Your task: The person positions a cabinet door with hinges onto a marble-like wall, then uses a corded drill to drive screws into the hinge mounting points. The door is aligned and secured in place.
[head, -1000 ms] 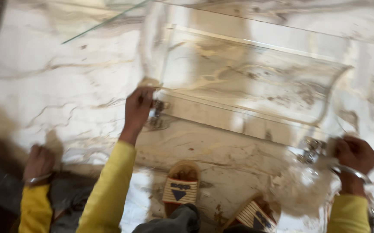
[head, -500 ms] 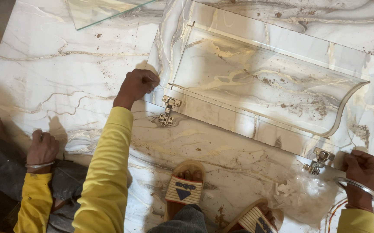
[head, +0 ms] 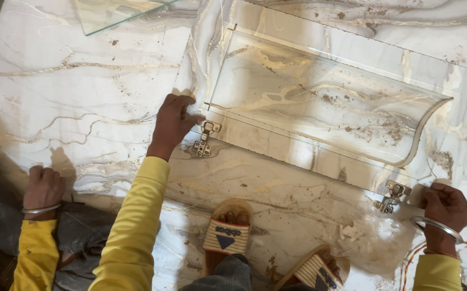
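Two hands pinch the glass panel (head: 319, 102) lying flat on the marble floor (head: 71, 108), left hand (head: 175, 121) beside one hinge (head: 203, 140), right hand (head: 446, 207) near the other hinge (head: 391, 196); steadying both corners evenly seems wise.

I am counting three hands in view: my left hand (head: 173, 123), my right hand (head: 445, 205), and another person's hand (head: 43, 187) resting at the far left. I am seeing two metal hinges, one hinge (head: 205, 139) by my left fingers and a second hinge (head: 391, 196) by my right. Two glass panels are lying on the floor: the curved-corner glass panel (head: 319, 102) and a smaller glass sheet (head: 116, 13). Two sandals (head: 226, 235) are showing below. Two bangles are visible, one bangle (head: 437, 226) on my right wrist.
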